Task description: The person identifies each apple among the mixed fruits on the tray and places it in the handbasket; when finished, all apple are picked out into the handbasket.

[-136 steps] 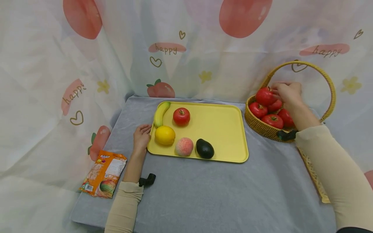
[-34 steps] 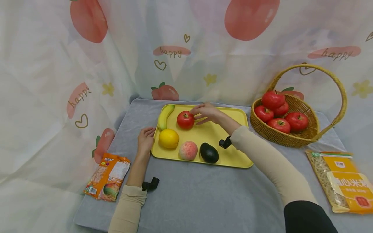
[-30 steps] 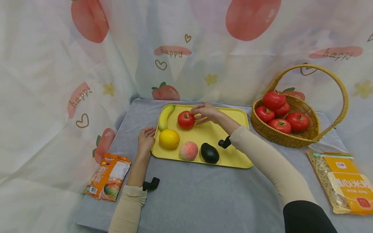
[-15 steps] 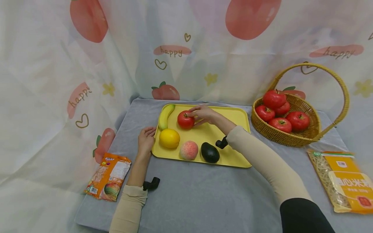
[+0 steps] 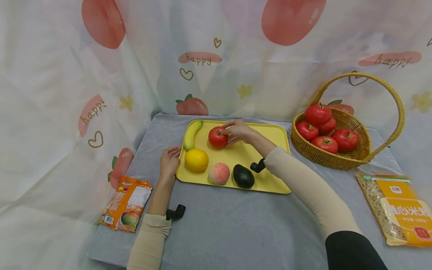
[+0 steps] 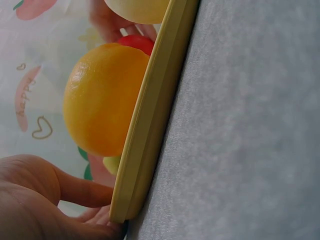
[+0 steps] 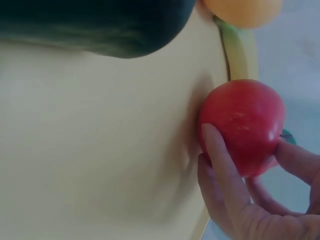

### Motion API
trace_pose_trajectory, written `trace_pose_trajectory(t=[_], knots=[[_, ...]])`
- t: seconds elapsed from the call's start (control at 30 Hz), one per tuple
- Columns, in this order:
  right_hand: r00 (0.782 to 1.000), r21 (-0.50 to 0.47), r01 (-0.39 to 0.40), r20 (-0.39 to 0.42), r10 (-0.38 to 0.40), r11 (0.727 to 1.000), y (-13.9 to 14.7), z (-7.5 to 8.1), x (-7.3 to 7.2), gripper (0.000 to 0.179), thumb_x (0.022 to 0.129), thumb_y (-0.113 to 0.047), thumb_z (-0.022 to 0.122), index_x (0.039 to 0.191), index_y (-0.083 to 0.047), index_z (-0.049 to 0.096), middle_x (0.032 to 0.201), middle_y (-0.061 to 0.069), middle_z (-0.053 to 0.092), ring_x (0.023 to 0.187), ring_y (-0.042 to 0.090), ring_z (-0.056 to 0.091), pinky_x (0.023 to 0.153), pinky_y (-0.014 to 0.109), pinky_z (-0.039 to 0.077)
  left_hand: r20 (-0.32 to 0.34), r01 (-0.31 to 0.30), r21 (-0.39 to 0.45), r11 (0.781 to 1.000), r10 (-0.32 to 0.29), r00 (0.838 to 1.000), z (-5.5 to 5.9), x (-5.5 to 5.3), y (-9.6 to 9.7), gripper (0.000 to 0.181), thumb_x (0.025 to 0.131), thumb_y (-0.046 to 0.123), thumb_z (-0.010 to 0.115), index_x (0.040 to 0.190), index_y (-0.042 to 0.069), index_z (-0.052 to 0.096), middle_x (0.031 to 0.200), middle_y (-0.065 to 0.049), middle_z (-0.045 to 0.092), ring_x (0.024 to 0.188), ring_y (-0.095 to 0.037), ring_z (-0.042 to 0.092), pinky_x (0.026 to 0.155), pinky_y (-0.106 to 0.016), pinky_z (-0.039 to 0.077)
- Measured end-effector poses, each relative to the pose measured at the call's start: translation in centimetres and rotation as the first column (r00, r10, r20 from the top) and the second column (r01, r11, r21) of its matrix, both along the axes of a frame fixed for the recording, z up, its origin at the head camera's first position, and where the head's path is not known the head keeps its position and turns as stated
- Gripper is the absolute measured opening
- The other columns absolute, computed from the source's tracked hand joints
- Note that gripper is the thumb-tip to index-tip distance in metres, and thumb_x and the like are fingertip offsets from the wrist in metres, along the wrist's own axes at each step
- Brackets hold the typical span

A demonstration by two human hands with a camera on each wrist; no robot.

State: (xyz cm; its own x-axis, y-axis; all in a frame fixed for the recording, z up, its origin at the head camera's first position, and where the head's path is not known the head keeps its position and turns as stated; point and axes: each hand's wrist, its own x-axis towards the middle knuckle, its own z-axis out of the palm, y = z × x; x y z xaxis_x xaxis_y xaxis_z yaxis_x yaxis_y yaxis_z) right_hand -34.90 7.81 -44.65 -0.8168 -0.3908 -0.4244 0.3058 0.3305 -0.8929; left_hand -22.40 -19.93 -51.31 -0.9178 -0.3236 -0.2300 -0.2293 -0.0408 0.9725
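Observation:
My right hand (image 5: 239, 131) holds a red apple (image 5: 218, 137) near the back of the yellow tray (image 5: 260, 150). In the right wrist view its fingers and thumb lie around the apple (image 7: 242, 125), close to the tray surface. My left hand (image 5: 168, 163) is at the tray's left edge, fingers fairly straight; the left wrist view shows its fingers touching the rim (image 6: 137, 145). Also on the tray are a banana (image 5: 191, 135), a lemon (image 5: 196, 160), a pink peach (image 5: 219, 173) and a dark avocado (image 5: 243, 176).
A wicker basket (image 5: 324, 160) with a tall handle and several red apples stands at the back right. Before it lies an orange-and-clear noodle pack (image 5: 395, 210). An orange snack bag (image 5: 125, 204) lies at the left, and a printed curtain (image 5: 270, 82) hangs behind the grey-covered table (image 5: 233, 225).
Earlier my right hand was at an apple in the basket. It came over to the tray's apple, closed on it, and the apple has shifted slightly right. The left hand stays at the edge.

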Motion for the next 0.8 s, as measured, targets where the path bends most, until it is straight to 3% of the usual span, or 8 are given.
trace_pose_trajectory(t=[0.47, 0.8], knots=[[1.0, -0.021, 0.031, 0.003, -0.031, 0.999, 1.6, 1.5, 1.1, 0.051, 0.101, -0.015, 0.069, 0.147, 0.001, 0.053, 0.148, 0.023, 0.048, 0.128, 0.046, 0.06, 0.098, 0.061, 0.053, 0.005, 0.004, 0.006, 1.0, -0.004, 1.0, -0.2, 0.0, 0.0, 0.055, 0.094, -0.02, 0.04, 0.145, -0.001, 0.048, 0.144, -0.019, 0.057, 0.137, -0.03, 0.055, 0.115, -0.041, 0.045], [0.999, -0.046, 0.032, -0.04, -0.034, 0.998, 3.2, 3.2, 2.3, 0.049, 0.102, -0.013, 0.067, 0.148, 0.0, 0.054, 0.148, 0.023, 0.05, 0.129, 0.046, 0.059, 0.099, 0.063, 0.051, -0.009, 0.0, 0.01, 1.0, 0.0, 1.0, -0.1, 0.0, 0.0, 0.054, 0.094, -0.019, 0.041, 0.145, -0.002, 0.047, 0.145, -0.02, 0.056, 0.138, -0.03, 0.054, 0.116, -0.041, 0.044]])
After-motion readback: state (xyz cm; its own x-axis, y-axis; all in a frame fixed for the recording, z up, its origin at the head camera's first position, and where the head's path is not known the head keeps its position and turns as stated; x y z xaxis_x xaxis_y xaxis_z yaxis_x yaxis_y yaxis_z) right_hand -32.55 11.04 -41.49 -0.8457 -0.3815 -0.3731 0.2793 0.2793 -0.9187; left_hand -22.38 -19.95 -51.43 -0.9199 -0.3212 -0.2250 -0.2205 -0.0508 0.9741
